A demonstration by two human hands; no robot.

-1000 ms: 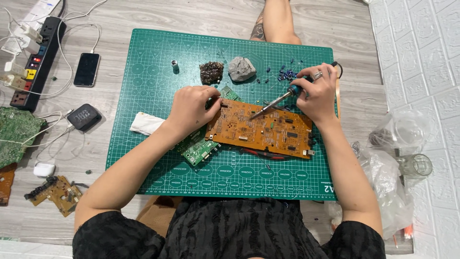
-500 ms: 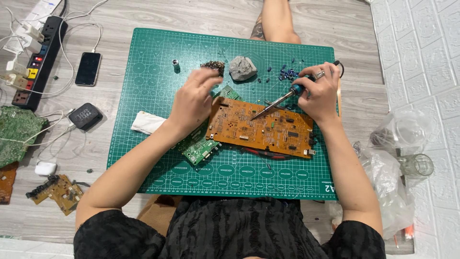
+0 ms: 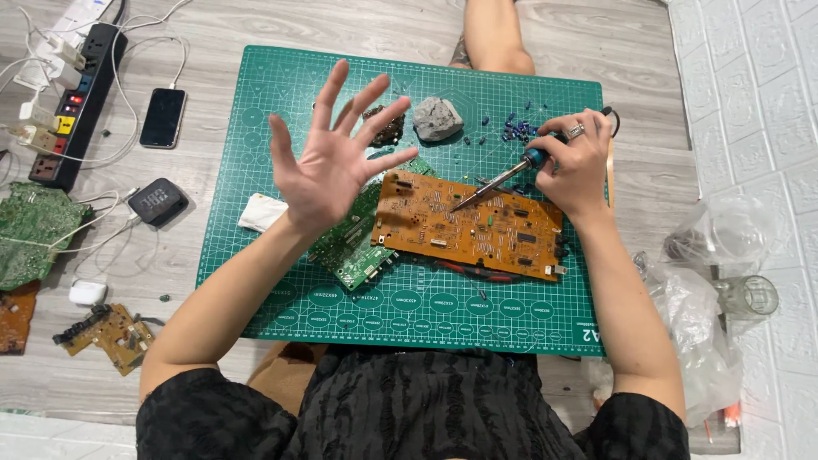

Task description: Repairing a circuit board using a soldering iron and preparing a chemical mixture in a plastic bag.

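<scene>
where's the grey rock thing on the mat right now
In the head view the grey rock sits near the far edge of the green cutting mat, just right of a dark clump of bits and left of the small blue parts.

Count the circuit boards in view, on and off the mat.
5. On the mat: orange board and green board partly under it. On the floor at left: large green board, small tan board, brown board cut by the edge. More may be hidden.
</scene>
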